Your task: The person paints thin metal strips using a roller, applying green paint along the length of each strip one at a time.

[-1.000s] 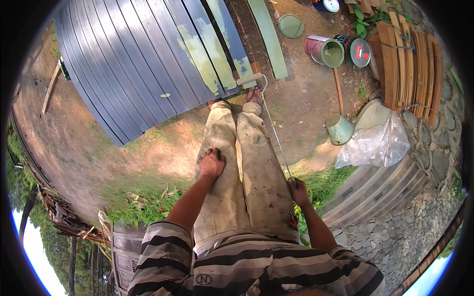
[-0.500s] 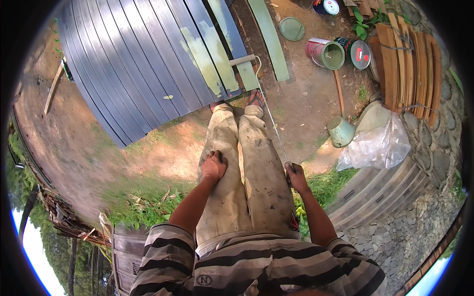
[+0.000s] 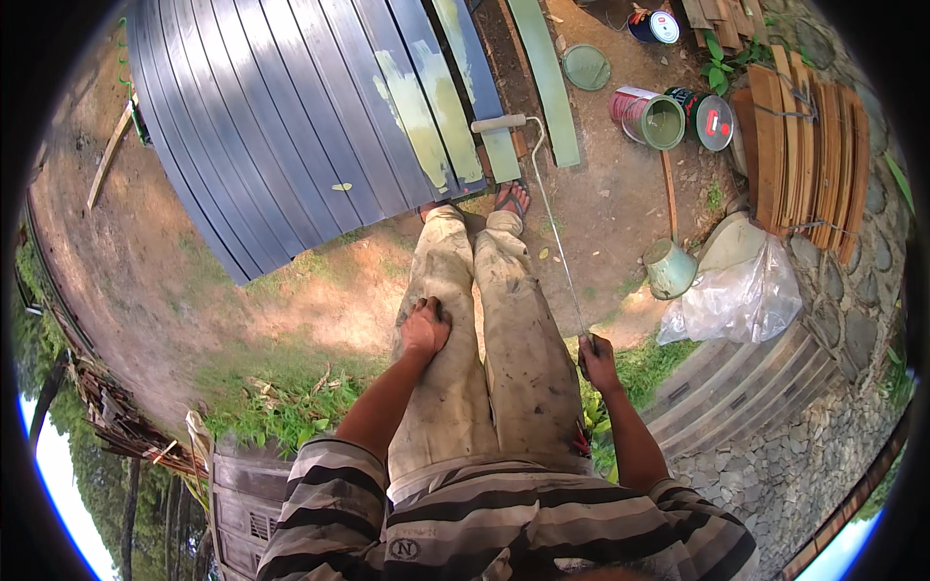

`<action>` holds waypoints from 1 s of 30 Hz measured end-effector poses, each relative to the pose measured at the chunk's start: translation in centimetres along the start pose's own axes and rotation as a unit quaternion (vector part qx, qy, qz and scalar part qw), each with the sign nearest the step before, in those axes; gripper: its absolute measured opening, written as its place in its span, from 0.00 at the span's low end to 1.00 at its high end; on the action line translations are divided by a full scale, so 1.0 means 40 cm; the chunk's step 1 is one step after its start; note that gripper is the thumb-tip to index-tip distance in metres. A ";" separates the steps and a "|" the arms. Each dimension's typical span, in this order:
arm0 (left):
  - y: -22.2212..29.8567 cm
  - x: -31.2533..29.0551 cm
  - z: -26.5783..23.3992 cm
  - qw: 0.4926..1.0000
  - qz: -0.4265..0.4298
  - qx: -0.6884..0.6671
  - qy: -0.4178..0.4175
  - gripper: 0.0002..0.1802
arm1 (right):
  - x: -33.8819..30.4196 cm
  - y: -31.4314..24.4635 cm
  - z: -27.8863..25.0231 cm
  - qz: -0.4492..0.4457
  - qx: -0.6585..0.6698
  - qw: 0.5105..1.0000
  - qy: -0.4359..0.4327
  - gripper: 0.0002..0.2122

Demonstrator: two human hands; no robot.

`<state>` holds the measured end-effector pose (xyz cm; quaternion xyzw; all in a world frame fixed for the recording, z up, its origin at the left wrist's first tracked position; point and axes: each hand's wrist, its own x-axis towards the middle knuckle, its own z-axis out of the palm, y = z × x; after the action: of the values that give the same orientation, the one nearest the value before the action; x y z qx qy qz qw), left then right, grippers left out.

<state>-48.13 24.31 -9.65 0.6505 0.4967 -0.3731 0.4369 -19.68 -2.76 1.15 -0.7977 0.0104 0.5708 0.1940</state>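
Painting step in hand: right hand is clenched around the near end of a long thin roller pole, which runs up toward 12 o'clock to the paint roller. Roller head lies across the near end of the grey corrugated sheets, right at the light green painted strips, so rolling looks mid-way, with most of the sheet surface at 10–11 o'clock left grey. Left hand rests flat, fingers spread and loose, on the left thigh of the stained light trousers, holding nothing. Open paint can with green inside lies at 1 o'clock, well apart from the roller; round lid nearby, small green pot and plastic bag at 3 o'clock of the pole. Judged next: push or draw the roller along a rib, keeping the pole steady one-handed; reload would need a reach over to the can.
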 end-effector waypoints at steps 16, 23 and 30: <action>-0.002 -0.003 -0.002 1.000 -0.007 -0.012 -0.012 0.23 | 0.073 -0.152 0.010 0.071 0.059 0.996 -0.003 0.22; 0.009 -0.008 -0.011 0.999 -0.024 -0.023 -0.020 0.24 | 0.011 -0.110 0.014 0.081 0.051 0.995 0.010 0.22; -0.009 -0.006 -0.003 1.000 -0.010 -0.010 -0.009 0.24 | 0.090 -0.170 0.029 0.048 0.008 0.998 0.027 0.23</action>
<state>-48.51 24.37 -9.46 0.6380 0.5029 -0.3779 0.4442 -17.84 4.64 -0.44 -0.8098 0.0579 0.5578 0.1725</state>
